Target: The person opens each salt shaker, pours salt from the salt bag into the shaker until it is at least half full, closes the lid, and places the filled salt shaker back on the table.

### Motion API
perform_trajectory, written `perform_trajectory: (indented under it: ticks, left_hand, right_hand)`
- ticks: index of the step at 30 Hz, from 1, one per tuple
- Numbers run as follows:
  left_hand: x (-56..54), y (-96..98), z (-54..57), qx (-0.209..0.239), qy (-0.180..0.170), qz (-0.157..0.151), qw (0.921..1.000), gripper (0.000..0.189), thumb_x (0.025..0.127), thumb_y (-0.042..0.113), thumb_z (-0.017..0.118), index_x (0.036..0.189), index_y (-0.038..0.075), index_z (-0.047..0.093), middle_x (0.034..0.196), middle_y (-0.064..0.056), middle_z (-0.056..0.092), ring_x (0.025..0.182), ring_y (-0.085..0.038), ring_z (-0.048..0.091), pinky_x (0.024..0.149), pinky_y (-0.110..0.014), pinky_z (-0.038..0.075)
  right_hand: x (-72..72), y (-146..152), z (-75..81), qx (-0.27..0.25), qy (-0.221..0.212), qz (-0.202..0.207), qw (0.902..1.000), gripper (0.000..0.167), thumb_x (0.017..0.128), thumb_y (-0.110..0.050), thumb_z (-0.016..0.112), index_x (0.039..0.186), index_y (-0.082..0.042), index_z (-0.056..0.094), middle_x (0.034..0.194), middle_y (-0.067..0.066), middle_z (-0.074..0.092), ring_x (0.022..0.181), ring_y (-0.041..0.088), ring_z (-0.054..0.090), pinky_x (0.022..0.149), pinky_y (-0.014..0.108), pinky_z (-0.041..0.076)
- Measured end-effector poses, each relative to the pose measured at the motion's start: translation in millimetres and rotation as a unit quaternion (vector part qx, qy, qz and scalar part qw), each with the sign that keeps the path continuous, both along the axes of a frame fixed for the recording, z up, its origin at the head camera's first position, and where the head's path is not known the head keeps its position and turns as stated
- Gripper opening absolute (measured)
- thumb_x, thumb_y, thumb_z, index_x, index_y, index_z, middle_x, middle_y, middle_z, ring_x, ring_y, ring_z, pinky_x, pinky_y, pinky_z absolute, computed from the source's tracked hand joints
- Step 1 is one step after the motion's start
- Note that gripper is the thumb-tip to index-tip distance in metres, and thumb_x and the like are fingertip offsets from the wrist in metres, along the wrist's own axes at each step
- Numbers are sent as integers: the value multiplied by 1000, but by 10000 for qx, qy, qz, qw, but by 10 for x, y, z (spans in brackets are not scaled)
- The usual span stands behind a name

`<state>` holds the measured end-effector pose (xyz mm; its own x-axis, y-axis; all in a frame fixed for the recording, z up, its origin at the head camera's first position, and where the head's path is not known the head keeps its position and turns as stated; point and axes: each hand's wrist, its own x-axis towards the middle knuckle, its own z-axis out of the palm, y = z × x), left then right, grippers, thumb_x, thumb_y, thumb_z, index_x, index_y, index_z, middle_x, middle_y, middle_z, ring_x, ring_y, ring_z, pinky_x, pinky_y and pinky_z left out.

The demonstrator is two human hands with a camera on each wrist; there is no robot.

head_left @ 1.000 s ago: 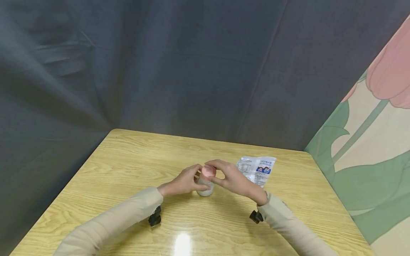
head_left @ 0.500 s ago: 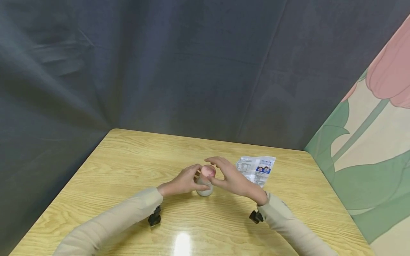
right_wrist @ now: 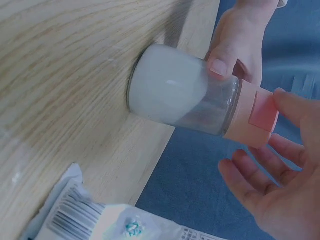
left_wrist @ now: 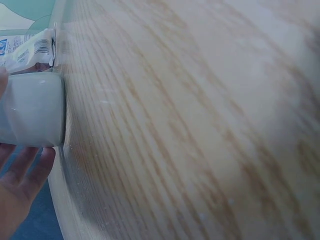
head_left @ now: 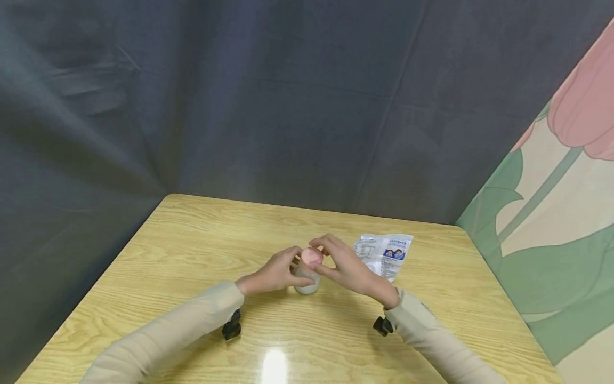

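Observation:
A clear glass jar point(right_wrist: 170, 87) with white contents stands upright on the table. It wears a pink cap point(right_wrist: 250, 112) with a darker pink patch on its side. My left hand point(head_left: 275, 273) grips the jar from the left, its thumb on the glass just below the cap in the right wrist view. From the right, my right hand point(head_left: 347, 266) pinches the cap between thumb and fingers. Only the pale lower part of the jar shows in the left wrist view, with several left fingertips point(left_wrist: 42, 167) against it.
A white printed packet point(head_left: 384, 255) lies behind and to the right of the jar, close to the right forearm. The wooden table point(head_left: 216, 229) ends at a dark curtain point(head_left: 288, 106). A flower-patterned wall point(head_left: 551, 240) borders its right side.
Half a second ago the right fingers were spread away from the cap's far side; now they have come back onto it. The left hand and the jar stay in place.

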<state>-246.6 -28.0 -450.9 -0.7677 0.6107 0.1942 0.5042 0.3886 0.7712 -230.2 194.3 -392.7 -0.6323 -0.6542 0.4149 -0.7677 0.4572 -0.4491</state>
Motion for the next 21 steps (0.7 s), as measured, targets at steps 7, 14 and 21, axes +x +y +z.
perform_trajectory:
  ticks: [7, 14, 21]
  left_hand:
    - [9, -6, 9, 23, -47, -11, 10000, 51, 85, 33, 80, 123, 11, 54, 117, 3, 58, 104, -12, 59, 84, -27, 52]
    - [2, -13, -3, 28, -83, 27, 10000, 51, 85, 34, 81, 123, 13, 54, 116, 4, 58, 103, -11, 60, 84, -26, 52]
    - [4, -3, 11, 46, -122, -38, 9999, 51, 85, 33, 80, 124, 12, 53, 117, 4, 58, 104, -11, 60, 84, -27, 52]
  right_hand:
    - [5, 20, 14, -220, -265, 283, 9990, 46, 92, -12, 72, 134, -2, 54, 127, 11, 59, 106, 19, 59, 87, 42, 52]
    - [-4, 11, 9, -172, -266, 180, 9993, 40, 93, -17, 72, 127, -3, 58, 119, 4, 60, 103, 16, 58, 85, 39, 52]
    - [-2, -4, -9, -62, 15, 78, 9999, 42, 93, -21, 72, 129, -6, 56, 120, 4, 58, 100, 15, 57, 78, 35, 52]
